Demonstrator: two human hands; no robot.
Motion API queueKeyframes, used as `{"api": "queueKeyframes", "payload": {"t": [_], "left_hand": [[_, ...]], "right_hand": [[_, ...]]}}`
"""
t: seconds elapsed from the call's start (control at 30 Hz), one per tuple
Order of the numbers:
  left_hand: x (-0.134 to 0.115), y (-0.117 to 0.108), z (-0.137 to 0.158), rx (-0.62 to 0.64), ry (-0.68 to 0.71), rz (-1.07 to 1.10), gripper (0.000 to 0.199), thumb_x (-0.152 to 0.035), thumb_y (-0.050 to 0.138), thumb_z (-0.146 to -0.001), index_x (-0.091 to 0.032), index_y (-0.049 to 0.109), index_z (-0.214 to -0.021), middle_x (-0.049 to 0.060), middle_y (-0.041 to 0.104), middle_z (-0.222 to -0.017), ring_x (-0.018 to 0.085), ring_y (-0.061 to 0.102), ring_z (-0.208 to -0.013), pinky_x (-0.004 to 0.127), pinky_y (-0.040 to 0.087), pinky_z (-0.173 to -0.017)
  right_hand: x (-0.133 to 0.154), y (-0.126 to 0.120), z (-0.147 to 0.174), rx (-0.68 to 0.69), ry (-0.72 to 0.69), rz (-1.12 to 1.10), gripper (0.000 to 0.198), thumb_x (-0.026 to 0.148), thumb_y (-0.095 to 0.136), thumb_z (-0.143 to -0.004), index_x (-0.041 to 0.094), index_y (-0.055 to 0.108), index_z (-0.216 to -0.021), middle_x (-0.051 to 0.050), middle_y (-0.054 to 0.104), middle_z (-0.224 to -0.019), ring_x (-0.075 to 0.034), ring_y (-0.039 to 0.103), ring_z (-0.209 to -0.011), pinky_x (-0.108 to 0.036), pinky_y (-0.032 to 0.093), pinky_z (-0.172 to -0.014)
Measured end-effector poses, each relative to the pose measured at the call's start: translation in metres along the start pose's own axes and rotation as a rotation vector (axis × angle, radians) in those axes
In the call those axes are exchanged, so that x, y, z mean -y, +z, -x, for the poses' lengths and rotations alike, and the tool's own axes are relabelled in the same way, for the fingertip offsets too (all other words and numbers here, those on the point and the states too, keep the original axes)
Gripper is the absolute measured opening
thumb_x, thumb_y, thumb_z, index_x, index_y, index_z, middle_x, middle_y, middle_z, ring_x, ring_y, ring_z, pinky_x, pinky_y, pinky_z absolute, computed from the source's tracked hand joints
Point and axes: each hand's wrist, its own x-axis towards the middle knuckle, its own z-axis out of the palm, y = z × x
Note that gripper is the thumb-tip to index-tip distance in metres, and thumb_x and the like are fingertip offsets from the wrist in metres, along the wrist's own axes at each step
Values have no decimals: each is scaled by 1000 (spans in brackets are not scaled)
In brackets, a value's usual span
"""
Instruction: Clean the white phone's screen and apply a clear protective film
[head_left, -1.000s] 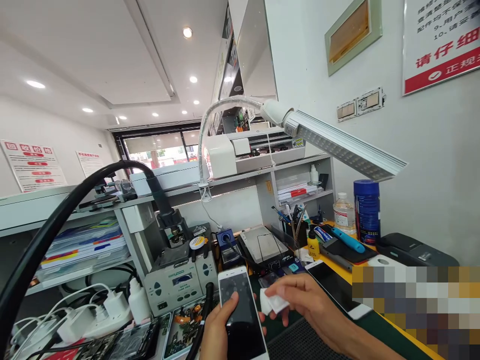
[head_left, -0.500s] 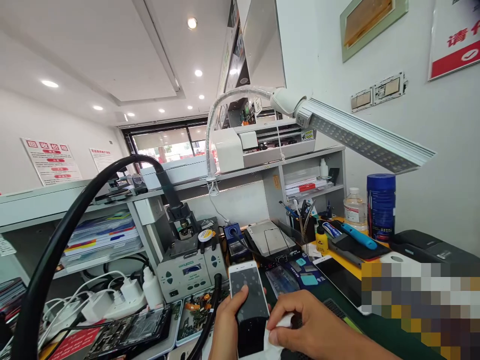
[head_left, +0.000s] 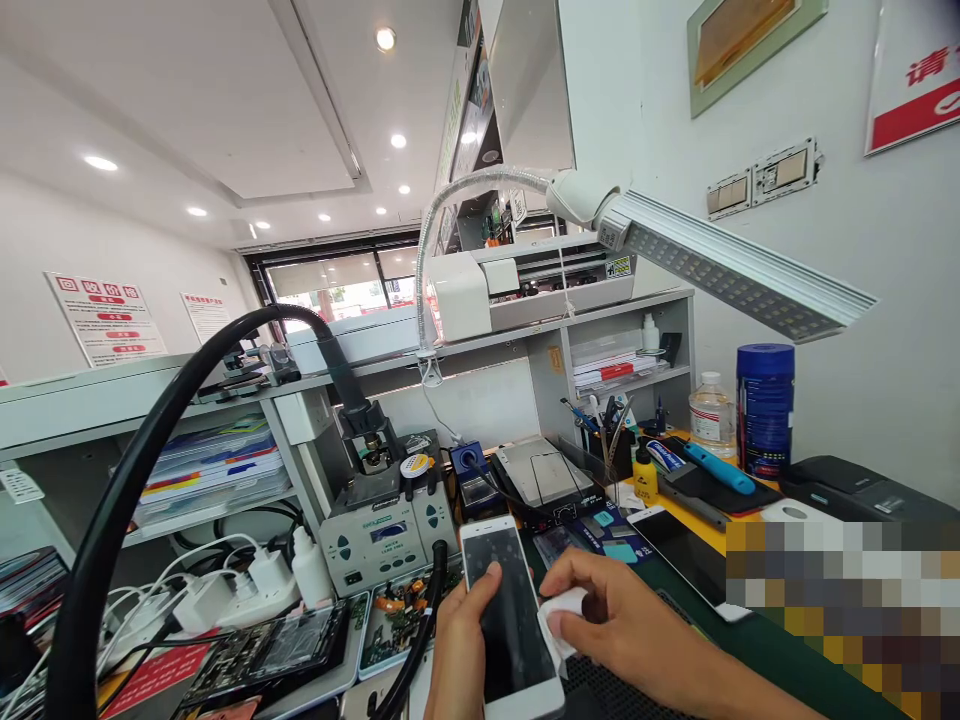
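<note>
My left hand (head_left: 463,640) is wrapped round a white-framed smartphone (head_left: 514,625), its thumb lying on the dark screen. Pale smudges show across the glass, and the phone tilts up toward me. Pinched in the fingers of my right hand (head_left: 611,625) is a white wipe (head_left: 559,615), at the phone's right edge. Part of the wipe is hidden by the fingers. Beyond my right hand lies a second white phone (head_left: 690,560) with a black screen.
A grey soldering station (head_left: 390,540) with a thick black hose (head_left: 157,440) stands behind left. In front of it a tray (head_left: 365,640) holds small circuit parts. A yellow bottle (head_left: 644,478), a clear bottle (head_left: 711,415) and a blue canister (head_left: 765,410) stand right. An LED lamp (head_left: 739,265) hangs overhead.
The phone's lower end has come into view, tilted up. My right hand with the wipe has shifted slightly right and up, off the lower screen to the phone's edge.
</note>
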Motion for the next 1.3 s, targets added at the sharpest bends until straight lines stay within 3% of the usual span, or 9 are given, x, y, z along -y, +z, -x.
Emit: {"api": "queueKeyframes", "payload": {"t": [0.2, 0.4, 0.5, 0.77, 1.03, 1.17, 1.3], "left_hand": [[6, -2, -7, -44, -36, 11, 32, -33, 85, -62, -9, 74, -79, 10, 73, -67, 30, 73, -76, 35, 57, -72], [8, -2, -5, -25, -39, -13, 34, -38, 83, -64, -8, 75, -77, 12, 75, -72, 31, 73, -80, 35, 56, -73], [5, -2, -3, -20, -18, 9, 37, -41, 85, -62, -9, 75, -76, 13, 75, -74, 31, 73, -80, 36, 56, -76], [-5, 2, 4, -6, 42, 10, 44, -46, 87, -56, -9, 76, -78, 11, 74, -72, 32, 73, -80, 37, 55, -76], [-4, -3, 0, 37, -62, 30, 41, -43, 84, -61, -9, 74, -82, 13, 74, -72, 31, 73, -77, 37, 56, -72], [0, -4, -2, 44, -24, 47, 42, -37, 85, -60, -10, 74, -90, 11, 76, -80, 30, 73, -81, 35, 55, -74], [3, -1, -1, 67, -61, 27, 48, -39, 89, -54, -7, 74, -88, 13, 75, -76, 33, 72, -83, 37, 54, -75]], "right_hand": [[-5, 9, -3, -95, 11, -36, 15, 32, 65, -85, 20, 56, -86, 6, 45, -67, -12, 40, -62, -24, 33, -58], [8, 13, 7, -20, -79, 82, 11, 28, 66, -84, 18, 65, -80, -1, 57, -83, -14, 52, -72, -25, 40, -65], [11, 11, 9, 45, -129, 81, 18, 34, 63, -89, 19, 69, -81, -3, 56, -88, -15, 55, -75, -26, 42, -67], [-5, 17, 4, 105, 2, -192, 14, 27, 73, -81, 18, 66, -90, 3, 55, -76, -10, 52, -66, -21, 43, -61], [-11, 15, 4, 218, 52, -226, 27, 41, 75, -80, 20, 80, -96, -1, 62, -79, -9, 59, -54, -20, 45, -51], [-9, 15, 3, 169, 23, -237, 28, 44, 77, -79, 20, 82, -92, -1, 60, -81, -8, 59, -53, -20, 46, -51], [-8, 11, -1, 92, -14, -249, 28, 44, 75, -80, 19, 82, -93, -1, 60, -78, -9, 57, -53, -22, 47, -51]]}}
